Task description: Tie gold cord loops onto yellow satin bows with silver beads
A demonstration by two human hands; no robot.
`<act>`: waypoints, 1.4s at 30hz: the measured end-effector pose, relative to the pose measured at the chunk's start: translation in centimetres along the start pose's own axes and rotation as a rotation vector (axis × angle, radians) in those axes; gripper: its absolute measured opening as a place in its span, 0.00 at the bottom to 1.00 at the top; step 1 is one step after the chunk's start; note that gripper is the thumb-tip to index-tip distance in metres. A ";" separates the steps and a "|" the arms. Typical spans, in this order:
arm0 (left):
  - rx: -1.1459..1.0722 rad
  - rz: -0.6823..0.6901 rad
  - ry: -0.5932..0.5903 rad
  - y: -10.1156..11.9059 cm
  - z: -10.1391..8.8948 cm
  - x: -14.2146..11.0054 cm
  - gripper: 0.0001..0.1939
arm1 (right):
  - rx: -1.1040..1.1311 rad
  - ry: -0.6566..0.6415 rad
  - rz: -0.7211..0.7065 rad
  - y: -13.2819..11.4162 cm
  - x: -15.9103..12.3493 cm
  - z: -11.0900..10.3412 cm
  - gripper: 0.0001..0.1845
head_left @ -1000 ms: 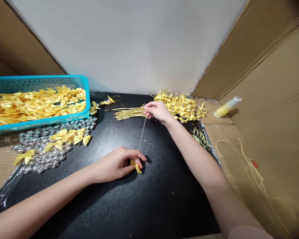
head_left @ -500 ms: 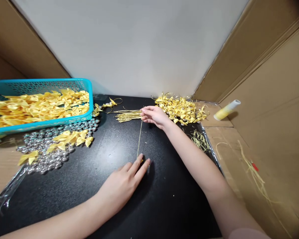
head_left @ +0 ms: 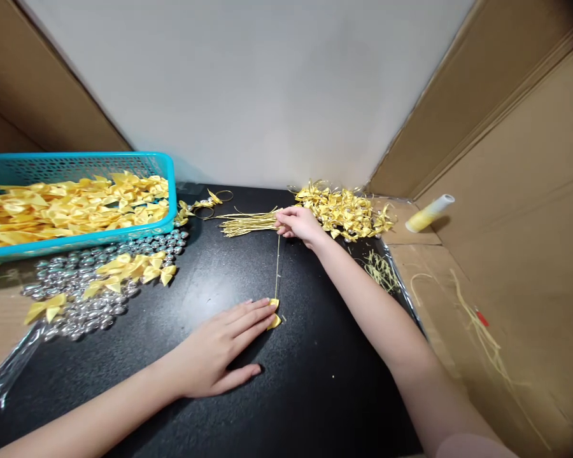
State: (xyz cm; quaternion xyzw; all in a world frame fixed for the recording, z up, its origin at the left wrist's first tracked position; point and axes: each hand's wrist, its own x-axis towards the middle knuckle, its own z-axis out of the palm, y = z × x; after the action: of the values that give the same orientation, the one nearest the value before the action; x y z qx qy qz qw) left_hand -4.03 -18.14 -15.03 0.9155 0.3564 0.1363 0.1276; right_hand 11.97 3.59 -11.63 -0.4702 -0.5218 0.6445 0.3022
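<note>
My left hand (head_left: 232, 343) lies flat on the black tabletop, fingers stretched out and thumb apart, with its fingertips over a yellow ribbon bow (head_left: 274, 314) that shows only in part. From the bow a thin gold cord (head_left: 277, 267) runs straight up to my right hand (head_left: 296, 224), whose thumb and fingers are pinched on its far end. That hand is beside the right end of a bundle of gold cords (head_left: 247, 222). Behind it is a pile of yellow bows with silver beads and cord loops (head_left: 346, 210).
A turquoise basket (head_left: 172, 191) of yellow bows stands at the left. Before it lie silver beads (head_left: 93, 312) and loose bows (head_left: 136, 270). Cord scraps (head_left: 381, 270) lie at the right edge. Beyond are a yellow-white tube (head_left: 430, 213) and cardboard walls (head_left: 520, 159).
My left hand has flattened out, its thumb now visible to the side, and the bow shows beneath its fingertips. My right hand's fingers have closed more tightly on the cord.
</note>
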 end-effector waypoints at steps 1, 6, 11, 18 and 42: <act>0.009 -0.011 -0.001 0.2 0.4 0.0 0.36 | -0.009 0.013 -0.011 0.0 0.1 -0.1 0.10; 0.164 -0.180 0.102 3.3 1.9 -0.1 0.37 | -0.073 0.063 -0.053 0.1 0.7 0.2 0.11; 0.259 -0.274 0.107 6.8 2.1 0.8 0.34 | -0.173 0.083 -0.107 0.6 1.2 1.2 0.12; 0.154 -0.303 0.112 7.4 2.8 1.4 0.29 | -0.285 0.108 -0.180 1.3 1.3 1.9 0.09; 0.356 -0.501 0.258 -4.4 -4.6 -2.3 0.10 | -0.359 0.131 -0.251 2.7 0.1 2.1 0.07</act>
State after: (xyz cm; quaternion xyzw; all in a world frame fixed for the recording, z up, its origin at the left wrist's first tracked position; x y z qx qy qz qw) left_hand -9.90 -15.97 -12.55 0.7824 0.6020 0.1513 -0.0510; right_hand 10.33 2.12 -14.20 -0.4888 -0.6618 0.4665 0.3248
